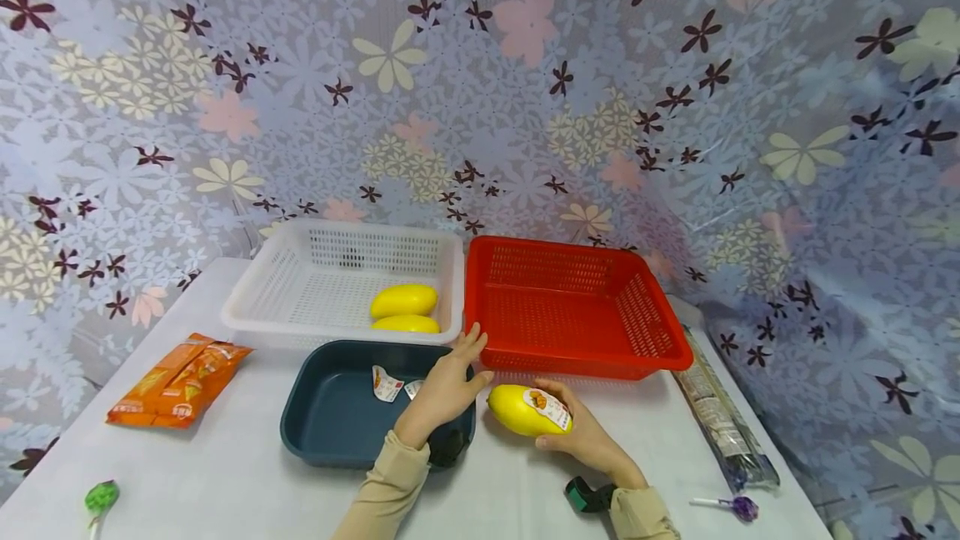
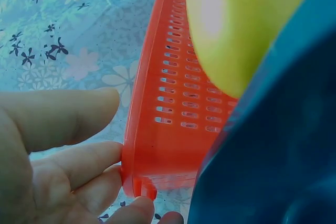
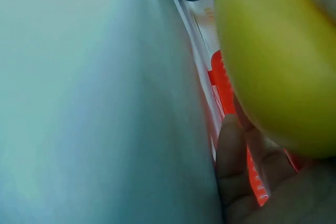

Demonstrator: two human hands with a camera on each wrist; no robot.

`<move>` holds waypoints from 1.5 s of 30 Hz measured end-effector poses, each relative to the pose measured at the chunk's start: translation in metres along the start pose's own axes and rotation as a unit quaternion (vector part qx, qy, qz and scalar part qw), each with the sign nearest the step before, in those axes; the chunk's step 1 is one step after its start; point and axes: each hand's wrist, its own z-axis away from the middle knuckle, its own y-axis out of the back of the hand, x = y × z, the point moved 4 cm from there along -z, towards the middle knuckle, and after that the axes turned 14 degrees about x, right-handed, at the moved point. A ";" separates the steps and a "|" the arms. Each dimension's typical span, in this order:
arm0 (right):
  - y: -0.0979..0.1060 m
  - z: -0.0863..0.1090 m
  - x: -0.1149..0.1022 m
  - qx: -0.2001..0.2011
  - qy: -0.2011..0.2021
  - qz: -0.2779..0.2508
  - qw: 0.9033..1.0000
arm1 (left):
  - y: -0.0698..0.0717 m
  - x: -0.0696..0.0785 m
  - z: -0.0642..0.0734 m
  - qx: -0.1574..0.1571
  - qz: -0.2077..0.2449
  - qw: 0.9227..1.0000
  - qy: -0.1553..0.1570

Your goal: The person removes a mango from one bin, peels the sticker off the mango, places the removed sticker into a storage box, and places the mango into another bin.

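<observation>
My right hand [image 1: 581, 436] grips a yellow mango [image 1: 517, 408] that carries a white printed sticker [image 1: 550, 408]. The mango is in front of the red basket [image 1: 570, 361], and in the right wrist view its yellow side [image 3: 278, 66] fills the upper right. My left hand [image 1: 447, 383], fingers extended, reaches across the right side of the dark blue tub [image 1: 330, 452]. In the left wrist view its fingertips are at the corner of the red basket [image 2: 157, 150]; whether they touch it I cannot tell. White stickers [image 1: 387, 384] lie in the tub, one partly behind the left hand.
A white basket [image 1: 255, 307] at the back left holds two yellow mangoes [image 1: 405, 301]. Left lies an orange snack packet [image 1: 180, 382], with a green lollipop [image 1: 101, 496] nearer me. On the right are a long clear-and-dark packet [image 1: 723, 419] and a purple lollipop [image 1: 742, 508].
</observation>
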 end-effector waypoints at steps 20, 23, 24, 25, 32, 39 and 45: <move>-0.005 0.001 -0.001 -0.021 0.031 -0.016 0.999 | 0.001 0.006 0.003 0.031 -0.007 0.999 0.003; -0.004 0.001 -0.003 -0.023 0.042 -0.018 0.999 | 0.001 0.013 0.006 0.051 -0.004 0.999 0.003; -0.005 0.001 -0.003 -0.023 0.045 -0.016 0.999 | 0.001 0.017 0.008 0.059 -0.004 0.998 -0.001; -0.005 0.001 -0.003 -0.021 0.045 -0.014 0.999 | 0.001 0.021 0.011 0.066 -0.003 0.998 -0.002; -0.003 0.002 -0.001 -0.024 0.052 -0.002 0.998 | -0.024 0.050 0.040 0.107 0.001 0.994 -0.039; 0.006 0.003 0.001 -0.045 0.072 -0.005 0.996 | -0.067 0.047 0.059 0.112 -0.050 0.991 -0.061; 0.010 0.004 0.003 -0.068 0.081 -0.009 0.994 | -0.083 0.027 0.059 0.108 -0.081 0.990 -0.030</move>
